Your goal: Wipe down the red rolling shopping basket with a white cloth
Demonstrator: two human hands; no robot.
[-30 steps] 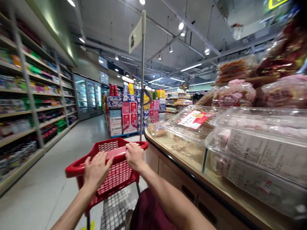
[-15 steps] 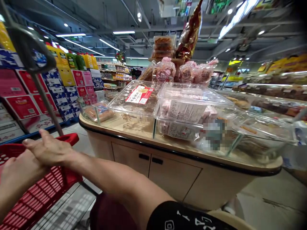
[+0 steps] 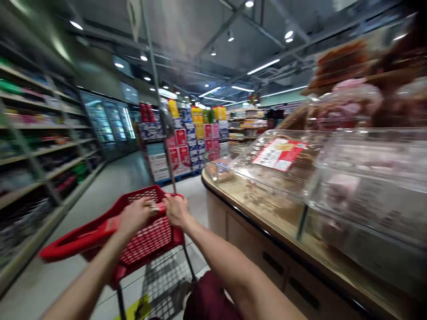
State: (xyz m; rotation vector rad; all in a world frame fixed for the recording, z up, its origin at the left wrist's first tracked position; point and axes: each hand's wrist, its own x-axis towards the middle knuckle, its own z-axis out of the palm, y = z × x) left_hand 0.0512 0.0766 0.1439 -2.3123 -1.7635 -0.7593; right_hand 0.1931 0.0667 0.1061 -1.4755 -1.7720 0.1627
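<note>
A red plastic shopping cart (image 3: 147,246) stands in front of me, its basket having slotted walls and a thick red handle. My left hand (image 3: 137,215) is closed round the middle of the handle. Close beside it, my right hand (image 3: 176,210) is closed on the handle's right end, near the basket's corner. The fingers of both hands are partly hidden and slightly blurred. Little of the basket's inside shows from here. A thin upright pole (image 3: 168,155) rises behind the right hand.
To the right is a bakery counter (image 3: 247,222) with glass edging and clear plastic boxes (image 3: 283,153) of baked goods. Stacked drink cartons (image 3: 182,151) stand ahead. Shelves (image 3: 43,133) line the left, with glass-door coolers (image 3: 108,118) farther along. A tiled aisle floor (image 3: 130,171) runs between.
The view has swung left, so the counter now lies to the right and the cart nearer the middle. My hands, earlier overlapping at the left, are now side by side on the handle.
</note>
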